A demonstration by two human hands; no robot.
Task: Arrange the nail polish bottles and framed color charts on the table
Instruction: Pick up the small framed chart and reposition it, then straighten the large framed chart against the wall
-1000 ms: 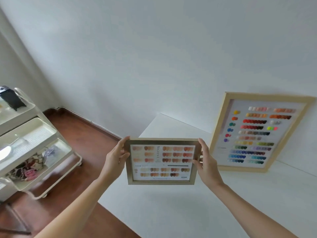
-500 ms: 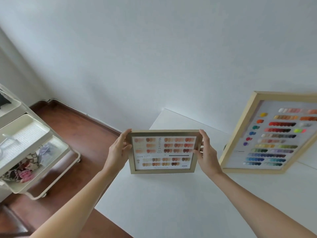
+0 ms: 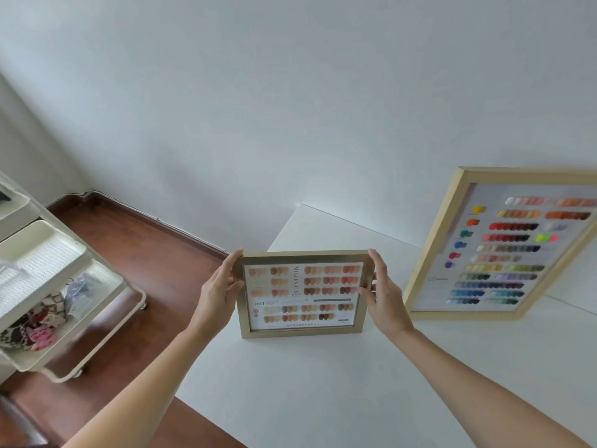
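Note:
A small gold-framed color chart (image 3: 302,294) of nude and brown nail swatches stands upright on the white table (image 3: 339,383), near its left edge. My left hand (image 3: 221,291) grips the frame's left side and my right hand (image 3: 384,297) grips its right side. A larger pale-wood framed color chart (image 3: 504,244) with many bright swatch rows leans against the wall at the right, apart from the small frame. No nail polish bottles are in view.
A cream rolling cart (image 3: 48,286) with tiered trays holding pouches and small items stands on the brown wooden floor (image 3: 145,253) to the left. The white wall runs behind the table's far edge.
Both hands have lowered the small frame until its bottom edge rests on the table, standing it more upright. The view has shifted left, so the large chart sits further right.

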